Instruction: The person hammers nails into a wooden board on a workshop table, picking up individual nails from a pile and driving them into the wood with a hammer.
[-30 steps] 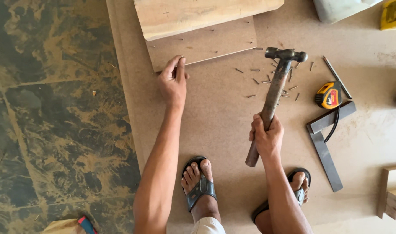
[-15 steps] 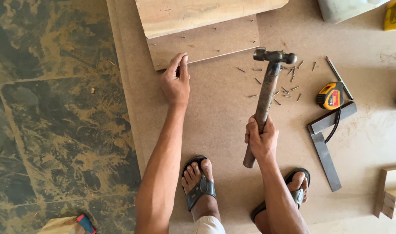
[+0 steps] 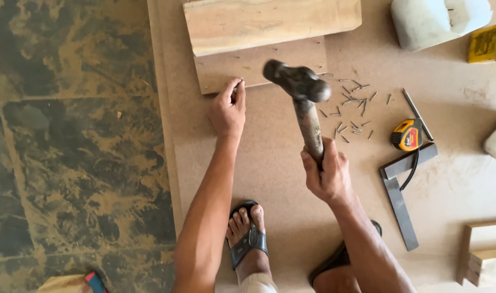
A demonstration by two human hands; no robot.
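At the far left, a dark mottled floor (image 3: 68, 152) dusted with sawdust is seen, and beside it a large fibreboard sheet (image 3: 269, 179) is laid flat as the work surface. Two sandalled feet are planted on its near edge.

The left hand (image 3: 228, 111) is set at the near left corner of a small panel (image 3: 258, 68). Thumb and forefinger are pinched narrow at the panel's edge, apparently on a nail, though the nail itself is too small to confirm. It is judged that the pinch serves to keep a nail upright for striking.

A thick plank (image 3: 272, 21) is laid on the far part of the panel, leaving its near strip exposed; several nails are seen standing along that strip.

The right hand (image 3: 326, 173) is closed fully round the handle of a hammer (image 3: 305, 103). The hammer is raised, its head blurred and poised just right of the left hand, over the panel's near edge. The low grip on the handle is judged to favour swing.

Further right, loose nails (image 3: 354, 106) are scattered within reach. Beyond them lie a pencil (image 3: 417, 114), a yellow tape measure (image 3: 407, 134) and a steel square (image 3: 402, 190), kept clear of the striking area. A white container (image 3: 438, 21) stands at the far right; wood blocks (image 3: 484, 255) lie near right.
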